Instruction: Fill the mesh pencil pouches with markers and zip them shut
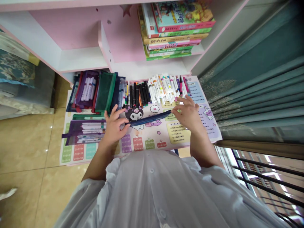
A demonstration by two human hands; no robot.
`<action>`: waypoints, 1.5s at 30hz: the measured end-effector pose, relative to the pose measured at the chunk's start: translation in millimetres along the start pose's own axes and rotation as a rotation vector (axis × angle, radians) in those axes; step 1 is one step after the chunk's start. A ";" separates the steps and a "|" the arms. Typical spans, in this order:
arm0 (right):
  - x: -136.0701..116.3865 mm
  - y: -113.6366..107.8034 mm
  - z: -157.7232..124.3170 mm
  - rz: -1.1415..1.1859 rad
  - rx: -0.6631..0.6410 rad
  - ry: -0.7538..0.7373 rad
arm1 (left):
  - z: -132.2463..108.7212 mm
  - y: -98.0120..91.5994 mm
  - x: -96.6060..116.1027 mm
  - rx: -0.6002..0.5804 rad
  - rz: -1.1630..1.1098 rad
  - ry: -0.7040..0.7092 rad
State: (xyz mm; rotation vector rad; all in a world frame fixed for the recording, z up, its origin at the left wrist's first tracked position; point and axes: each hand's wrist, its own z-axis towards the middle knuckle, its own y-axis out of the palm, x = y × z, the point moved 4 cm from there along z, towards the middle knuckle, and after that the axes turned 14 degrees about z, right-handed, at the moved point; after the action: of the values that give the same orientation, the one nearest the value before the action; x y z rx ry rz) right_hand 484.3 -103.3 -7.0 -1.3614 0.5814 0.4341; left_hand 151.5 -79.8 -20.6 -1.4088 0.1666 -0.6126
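A flat navy-blue zip pouch (149, 119) is stretched between my two hands, seen nearly edge-on above the printed desk mat. My left hand (115, 122) pinches its left end between thumb and fingertips. At the right end, my right hand (187, 113) grips the corner the same way. Behind the pouch lie black-barrelled markers (139, 94) and a heap of white markers (163, 86). Near my left wrist rests a purple mesh pouch (76, 128) with white markers in it. Whether the navy pouch holds anything cannot be seen.
More mesh pouches, among them a green one (104, 90), are piled at the desk's back left. A pink and white shelf (123, 66) rises behind, with stacked books (175, 34) on its right side. A teal curtain (256, 85) hangs at the right.
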 end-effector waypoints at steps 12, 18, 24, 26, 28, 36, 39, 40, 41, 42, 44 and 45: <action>4.9 -5.0 -0.4 0.071 0.034 0.016 | 0.0 -1.0 0.8 -0.011 -0.005 -0.016; 8.2 -5.4 -0.8 0.093 0.043 0.033 | 1.2 -0.7 1.6 -0.028 -0.002 -0.016; 14.8 -2.0 0.0 0.122 0.015 0.015 | 1.1 -0.2 0.0 0.009 0.007 -0.009; 17.5 -1.5 -0.4 0.158 -0.011 -0.005 | 0.5 0.9 -0.8 0.010 0.011 -0.013; 21.1 -2.4 -2.1 0.207 -0.021 0.009 | 0.0 1.7 -1.2 0.012 0.016 -0.017; 28.6 11.1 -13.7 0.235 -0.070 -0.187 | -1.6 0.0 2.0 -0.022 0.033 -0.030; 32.8 22.5 -14.2 0.259 -0.067 -0.244 | -2.8 1.7 7.4 -0.064 0.040 -0.008; 33.2 25.2 -14.2 0.273 -0.062 -0.253 | -3.0 2.7 9.9 -0.074 0.045 0.003; 32.9 26.9 -14.3 0.290 -0.056 -0.259 | -3.3 3.5 12.5 -0.078 0.051 0.013; 31.8 27.7 -14.5 0.310 -0.052 -0.262 | -3.4 4.0 15.3 -0.075 0.057 0.024; 26.8 26.1 -15.2 0.359 -0.044 -0.268 | -3.7 3.1 20.6 -0.061 0.071 0.044; 22.8 23.7 -15.4 0.385 -0.037 -0.275 | -3.9 1.3 23.0 -0.049 0.078 0.053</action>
State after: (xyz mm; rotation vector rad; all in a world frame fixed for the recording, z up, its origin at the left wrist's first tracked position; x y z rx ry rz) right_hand 485.8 -115.5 -41.1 -1.1979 0.6089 0.9328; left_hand 169.4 -94.5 -17.0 -1.4275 0.2791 -0.5848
